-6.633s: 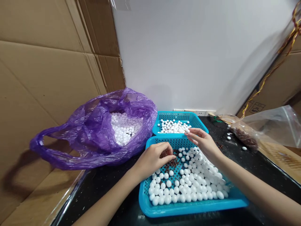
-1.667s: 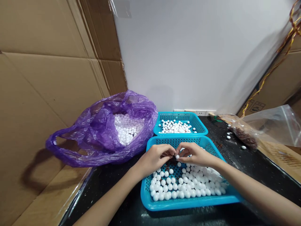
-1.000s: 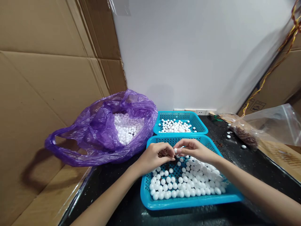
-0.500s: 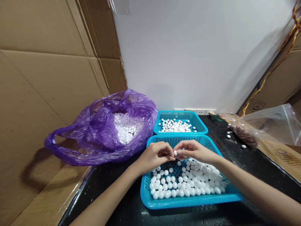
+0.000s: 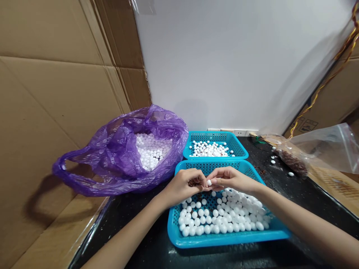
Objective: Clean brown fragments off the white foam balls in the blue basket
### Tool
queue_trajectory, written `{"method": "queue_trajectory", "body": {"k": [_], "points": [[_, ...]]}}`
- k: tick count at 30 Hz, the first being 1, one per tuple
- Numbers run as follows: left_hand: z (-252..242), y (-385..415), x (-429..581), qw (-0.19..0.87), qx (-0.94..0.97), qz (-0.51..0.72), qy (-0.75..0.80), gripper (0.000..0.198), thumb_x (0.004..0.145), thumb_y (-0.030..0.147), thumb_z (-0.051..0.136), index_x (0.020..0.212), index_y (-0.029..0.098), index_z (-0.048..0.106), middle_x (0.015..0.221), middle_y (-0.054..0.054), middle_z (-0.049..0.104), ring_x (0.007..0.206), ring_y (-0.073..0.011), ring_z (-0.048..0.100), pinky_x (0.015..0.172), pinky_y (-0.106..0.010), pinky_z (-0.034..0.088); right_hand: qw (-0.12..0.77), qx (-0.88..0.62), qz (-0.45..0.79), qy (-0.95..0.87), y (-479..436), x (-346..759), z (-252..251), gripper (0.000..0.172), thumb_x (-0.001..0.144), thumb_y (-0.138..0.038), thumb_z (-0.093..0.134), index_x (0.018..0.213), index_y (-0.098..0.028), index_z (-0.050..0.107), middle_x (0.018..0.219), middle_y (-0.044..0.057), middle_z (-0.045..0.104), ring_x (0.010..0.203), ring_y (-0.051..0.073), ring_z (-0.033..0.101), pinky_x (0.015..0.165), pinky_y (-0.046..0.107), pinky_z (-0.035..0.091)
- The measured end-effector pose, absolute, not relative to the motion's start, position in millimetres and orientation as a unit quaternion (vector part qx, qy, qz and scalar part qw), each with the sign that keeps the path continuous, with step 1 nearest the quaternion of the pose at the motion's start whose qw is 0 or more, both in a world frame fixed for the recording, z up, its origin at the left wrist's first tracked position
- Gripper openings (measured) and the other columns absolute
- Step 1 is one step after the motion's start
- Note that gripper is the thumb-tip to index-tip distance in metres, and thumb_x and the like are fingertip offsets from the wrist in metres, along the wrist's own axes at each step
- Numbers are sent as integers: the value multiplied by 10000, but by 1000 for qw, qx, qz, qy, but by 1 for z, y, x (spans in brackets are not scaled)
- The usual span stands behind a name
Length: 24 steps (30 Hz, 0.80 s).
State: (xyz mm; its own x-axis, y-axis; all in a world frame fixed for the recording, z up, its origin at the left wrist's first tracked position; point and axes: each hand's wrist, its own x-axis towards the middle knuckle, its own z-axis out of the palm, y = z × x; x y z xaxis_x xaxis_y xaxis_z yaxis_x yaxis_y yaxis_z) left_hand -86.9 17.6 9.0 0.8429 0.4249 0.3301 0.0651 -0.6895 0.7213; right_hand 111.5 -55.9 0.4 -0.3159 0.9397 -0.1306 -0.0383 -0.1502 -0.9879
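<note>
My left hand (image 5: 188, 184) is curled around a clump of small reddish-brown bits (image 5: 194, 182), which shows between thumb and fingers. Pinched in the fingertips of my right hand (image 5: 231, 180) is a small white ball (image 5: 209, 182), close against the left fingertips. Both hands are held over the near blue plastic basket (image 5: 179, 242). Many white balls (image 5: 224, 215) lie in it, mostly toward its front and right, with brown crumbs on its mesh floor. The hands hide part of the basket's back.
Behind stands a second blue basket (image 5: 243, 154) with white balls. On the left, a purple plastic bag (image 5: 112, 164) holds more. At right lie a clear bag (image 5: 293, 162) of brown bits and a few loose balls (image 5: 291, 174). Cardboard (image 5: 50, 97) borders the black table (image 5: 134, 220).
Almost nothing differs. Both hands keep their grips and place over the near basket; the view has shifted very slightly.
</note>
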Motion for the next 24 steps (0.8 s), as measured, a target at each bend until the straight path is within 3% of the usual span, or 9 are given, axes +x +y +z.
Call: {"method": "queue_trajectory", "body": {"k": [10,15,24], "points": [[9,17,-87,384,883,232,136,52,790,136,586,746,151,609,737,4,637,664,-111,598,604,-210,455,384,-439,632,-511,-55,113,-3,241,745,-360,721,879,-166,671,878,22,697,859,137,661,806,287,528],[9,18,-87,395,874,247,141,100,770,222,665,746,147,604,777,-3,605,682,-112,587,608,-209,478,384,-434,638,-508,-55,113,-4,252,745,-366,719,880,-158,670,853,27,698,762,119,670,766,279,530],[9,18,-88,380,876,260,147,132,764,232,691,891,198,708,847,-25,666,764,-129,619,632,-201,477,404,-435,651,-473,-56,112,-4,223,718,-325,752,839,-155,676,806,12,702,710,88,656,735,231,511]]}}
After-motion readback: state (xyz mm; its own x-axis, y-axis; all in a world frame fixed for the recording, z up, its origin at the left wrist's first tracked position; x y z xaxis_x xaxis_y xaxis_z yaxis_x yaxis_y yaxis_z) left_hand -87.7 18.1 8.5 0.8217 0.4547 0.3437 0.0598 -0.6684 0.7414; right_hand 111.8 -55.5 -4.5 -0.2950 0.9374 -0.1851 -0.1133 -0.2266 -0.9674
